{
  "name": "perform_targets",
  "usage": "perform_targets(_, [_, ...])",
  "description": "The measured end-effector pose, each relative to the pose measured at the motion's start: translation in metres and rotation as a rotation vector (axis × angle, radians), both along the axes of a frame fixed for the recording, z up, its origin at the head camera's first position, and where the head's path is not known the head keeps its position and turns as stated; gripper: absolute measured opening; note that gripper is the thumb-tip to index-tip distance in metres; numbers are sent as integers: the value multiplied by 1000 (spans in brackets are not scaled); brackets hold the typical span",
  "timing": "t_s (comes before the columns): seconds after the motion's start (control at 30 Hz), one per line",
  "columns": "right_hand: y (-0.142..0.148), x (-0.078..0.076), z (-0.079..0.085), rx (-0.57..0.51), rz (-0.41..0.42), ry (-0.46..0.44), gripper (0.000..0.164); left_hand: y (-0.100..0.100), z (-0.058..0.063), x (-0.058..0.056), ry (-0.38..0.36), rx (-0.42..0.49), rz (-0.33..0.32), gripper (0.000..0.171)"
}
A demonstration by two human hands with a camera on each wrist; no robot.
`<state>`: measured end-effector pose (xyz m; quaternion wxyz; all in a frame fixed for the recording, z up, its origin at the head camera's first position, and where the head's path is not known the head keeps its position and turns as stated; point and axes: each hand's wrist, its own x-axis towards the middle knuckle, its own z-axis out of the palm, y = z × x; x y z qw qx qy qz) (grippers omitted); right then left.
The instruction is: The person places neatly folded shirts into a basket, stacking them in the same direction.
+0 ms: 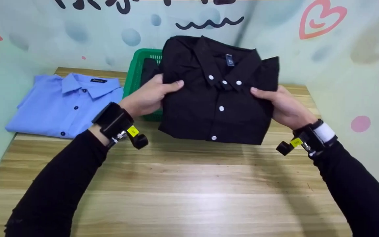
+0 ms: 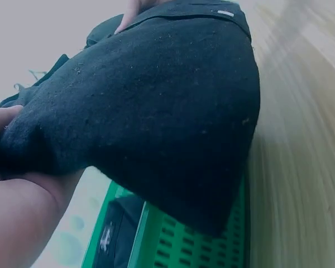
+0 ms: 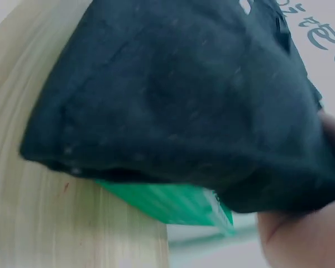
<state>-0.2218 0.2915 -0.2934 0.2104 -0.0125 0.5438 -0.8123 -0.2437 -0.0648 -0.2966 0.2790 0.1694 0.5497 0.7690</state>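
Note:
A folded black shirt point(image 1: 189, 108) with white buttons and a collar label is held up over the table, tilted toward me. My left hand point(image 1: 150, 93) grips its left side, thumb on the front and fingers hidden behind the cloth. On the opposite side my right hand point(image 1: 286, 105) pinches the edge the same way, thumb in front. In the left wrist view the shirt point(image 2: 156, 95) spreads across most of the picture, its lower corner overlapping the green basket point(image 2: 151, 234). The right wrist view has the cloth point(image 3: 173, 95) close up and blurred.
Behind the shirt stands a green plastic basket point(image 1: 131, 77) with dark cloth point(image 1: 148, 67) inside. A folded blue shirt point(image 1: 54, 105) with dark buttons lies at the left of the wooden table point(image 1: 189, 191). Printed wall panels point(image 1: 275, 19) border the back and sides.

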Motion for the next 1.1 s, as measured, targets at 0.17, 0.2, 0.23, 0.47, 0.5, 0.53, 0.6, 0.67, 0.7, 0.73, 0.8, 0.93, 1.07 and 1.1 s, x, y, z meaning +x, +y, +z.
perform_targets(0.17, [-14,-9,6,149,-59,-64,35,-9,-3,-7,1,-11,11,40])
perform_targets(0.2, [-16,-11,6,165,-69,-65,36,-11,-3,-9,2,-14,13,40])
perform_targets(0.23, [-18,-13,7,182,-79,-65,36,-12,-3,-10,4,-15,13,40])
perform_targets(0.47, [-29,-24,8,256,-91,-53,34,-18,-5,-20,-17,-31,50,38])
perform_targets(0.5, [-31,-25,8,265,-89,-54,33,-19,-5,-22,-27,-33,59,37])
perform_targets(0.53, [-33,-27,8,269,-85,-58,33,-20,-5,-23,-39,-33,65,37])
perform_targets(0.6, [-35,-32,10,273,-76,-78,31,-24,-5,-27,-62,-35,67,37])
perform_targets(0.67, [-38,-37,13,275,-74,-103,30,-27,-5,-31,-85,-35,65,38])
perform_targets(0.7, [-39,-40,14,276,-74,-112,30,-29,-5,-33,-100,-31,65,38])
perform_targets(0.73, [-40,-43,17,276,-76,-122,30,-30,-5,-36,-113,-26,65,38])
perform_targets(0.8, [-41,-49,21,284,-84,-134,29,-31,-4,-40,-130,-15,70,39])
perform_targets(0.93, [-41,-60,28,265,-68,-154,23,-29,2,-49,-146,-20,95,36])
perform_targets(1.07, [-35,-65,36,192,-44,-130,21,-27,9,-56,-158,-22,94,35])
perform_targets(1.1, [-35,-65,37,176,-42,-115,23,-27,11,-57,-164,-18,89,35])
